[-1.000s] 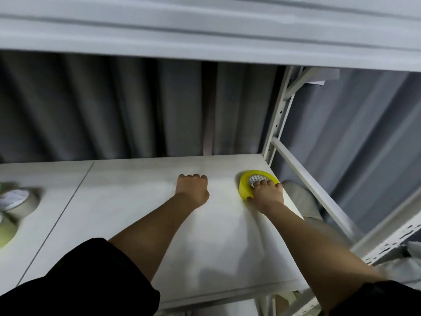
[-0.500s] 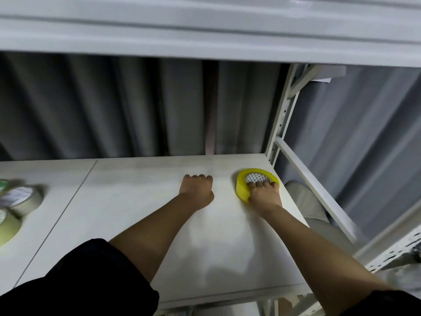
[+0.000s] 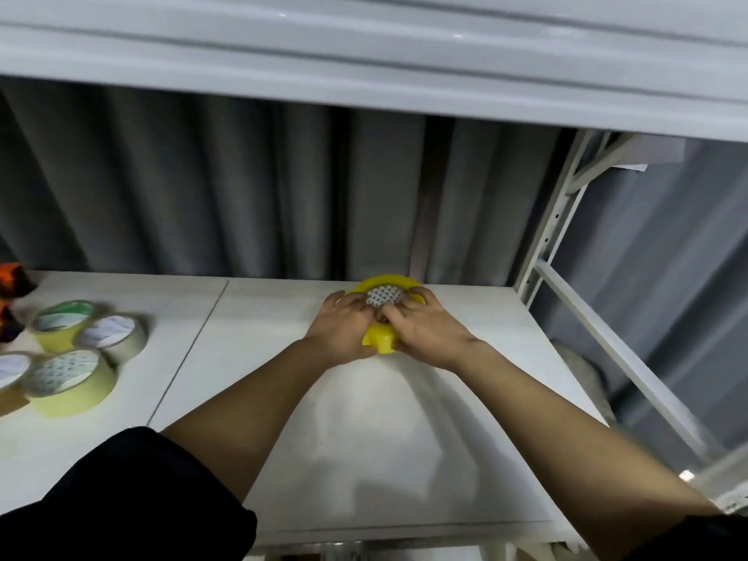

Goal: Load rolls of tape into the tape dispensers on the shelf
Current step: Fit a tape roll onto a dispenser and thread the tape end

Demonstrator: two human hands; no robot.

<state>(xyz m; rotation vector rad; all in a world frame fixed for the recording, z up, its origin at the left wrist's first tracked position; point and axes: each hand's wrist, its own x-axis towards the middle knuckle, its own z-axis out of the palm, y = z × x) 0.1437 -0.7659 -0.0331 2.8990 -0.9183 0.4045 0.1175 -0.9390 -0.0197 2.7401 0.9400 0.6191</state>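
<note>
A yellow tape dispenser (image 3: 382, 342) lies on the white shelf (image 3: 364, 431) near its back edge, with a roll of tape (image 3: 384, 295) set in its round part; the roll's core shows a white patterned face. My left hand (image 3: 344, 330) grips the dispenser from the left and my right hand (image 3: 425, 330) grips it from the right, fingers curled over the roll's core. Both hands hide much of the dispenser's body.
Several loose tape rolls (image 3: 73, 378) stand at the shelf's left end, next to an orange and black object (image 3: 12, 285) at the frame edge. A grey curtain hangs behind. A white upright post (image 3: 546, 236) bounds the shelf on the right, and another shelf runs overhead.
My left hand has left the bare shelf and joined my right hand on the yellow dispenser. The dispenser now sits further left relative to the shelf's right post, and my view has shifted left.
</note>
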